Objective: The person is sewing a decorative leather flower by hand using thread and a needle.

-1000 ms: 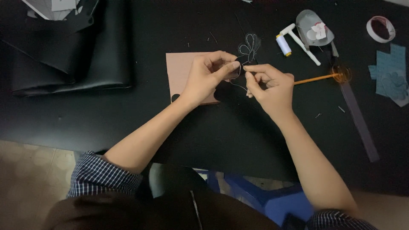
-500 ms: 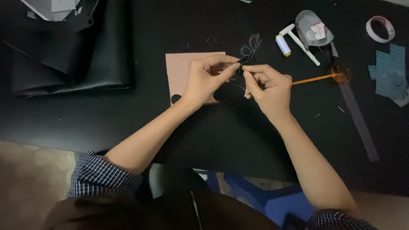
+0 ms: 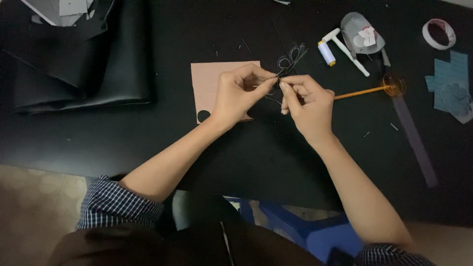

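Observation:
My left hand (image 3: 240, 96) and my right hand (image 3: 308, 106) meet fingertip to fingertip above a black table (image 3: 148, 143). Both pinch a thin dark thread (image 3: 290, 56) that loops up beyond the fingers. A small needle seems to sit between the fingertips, too small to be sure. Under my left hand lies a pinkish sheet (image 3: 207, 81) with a round hole cut near its lower corner.
Folded black material (image 3: 84, 59) lies at the far left. An orange stick (image 3: 362, 91), a white thread spool (image 3: 326, 52), a grey curved piece (image 3: 362, 33), a tape roll (image 3: 438, 33), blue-grey scraps (image 3: 451, 86) and a long dark strip (image 3: 416, 140) sit at the right. A blue stool (image 3: 305, 229) is below.
The hands have stayed together at the same spot. The thread loop beyond the fingers has shifted slightly and my fingertips have closed in tighter.

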